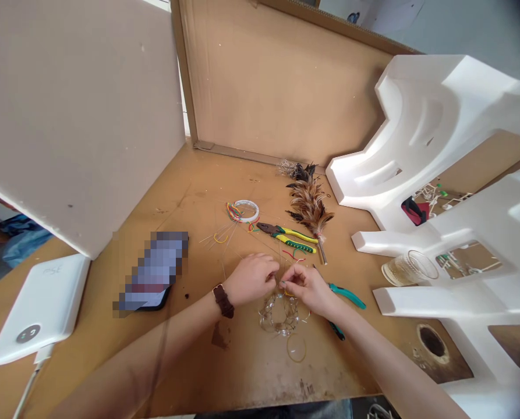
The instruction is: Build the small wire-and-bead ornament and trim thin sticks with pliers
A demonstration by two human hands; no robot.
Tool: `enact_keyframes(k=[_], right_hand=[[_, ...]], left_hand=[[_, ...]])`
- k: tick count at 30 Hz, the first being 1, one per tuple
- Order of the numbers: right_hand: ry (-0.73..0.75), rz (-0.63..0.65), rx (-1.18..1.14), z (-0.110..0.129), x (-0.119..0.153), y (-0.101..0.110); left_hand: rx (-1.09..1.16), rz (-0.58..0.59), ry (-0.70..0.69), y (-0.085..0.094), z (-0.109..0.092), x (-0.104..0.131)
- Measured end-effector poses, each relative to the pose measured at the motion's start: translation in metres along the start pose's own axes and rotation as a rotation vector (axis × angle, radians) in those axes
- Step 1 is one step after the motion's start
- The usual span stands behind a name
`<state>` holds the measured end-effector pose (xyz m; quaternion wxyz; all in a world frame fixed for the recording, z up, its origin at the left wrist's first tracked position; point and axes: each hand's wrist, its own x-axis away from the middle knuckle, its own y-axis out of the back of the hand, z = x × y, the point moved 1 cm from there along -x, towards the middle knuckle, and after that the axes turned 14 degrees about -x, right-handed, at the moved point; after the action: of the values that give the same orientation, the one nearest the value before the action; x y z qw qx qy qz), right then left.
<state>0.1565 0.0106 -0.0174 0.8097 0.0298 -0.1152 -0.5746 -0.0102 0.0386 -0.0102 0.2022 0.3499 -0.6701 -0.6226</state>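
Note:
Both my hands work close together over a small ring of twisted clear wire loops (266, 323) on the brown table. My left hand (253, 278), with a dark strap on its wrist, is closed, its fingertips pinched by a thin wire at the ring's far side. Facing it, my right hand (307, 286) pinches thumb against forefinger on the thin wire just above the ring; the fingertips hide most of it. A yellowish loop (296, 348) lies in front of the ring. Teal-handled pliers (349, 295) lie partly under my right forearm.
Beyond my hands lie yellow-green pliers (292, 235), a white tape roll (246, 210) with coloured strands, and a bundle of brown feathers (310, 203). A phone (157, 270) and white power bank (41, 308) are left. White foam (421, 128) and a glass (410, 267) stand right.

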Motion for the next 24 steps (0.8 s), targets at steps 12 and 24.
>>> enact_keyframes(k=[12, 24], right_hand=[[-0.187, 0.008, -0.271, 0.002, -0.006, 0.002], [-0.164, -0.022, -0.277, 0.001, -0.009, 0.007]], left_hand=[[0.006, 0.000, -0.053, 0.024, -0.017, 0.006], [0.263, -0.016, 0.105, 0.015, -0.007, 0.001]])
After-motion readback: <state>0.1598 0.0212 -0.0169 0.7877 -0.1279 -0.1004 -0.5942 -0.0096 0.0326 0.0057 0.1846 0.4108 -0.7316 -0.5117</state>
